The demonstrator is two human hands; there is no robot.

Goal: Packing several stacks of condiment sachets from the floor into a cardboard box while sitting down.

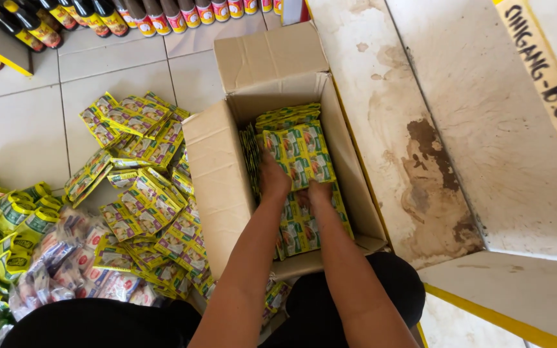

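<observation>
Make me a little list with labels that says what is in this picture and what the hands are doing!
Place: tiled floor beside a stained white shelf
Box: open cardboard box, flaps up
Inside the box: strips of yellow-green sachets
Left hand: down in the box, on the sachets
Right hand: down in the box, on the sachets
On the floor: sachet pile, green pouches, clear bags
Far back: row of dark bottles
</observation>
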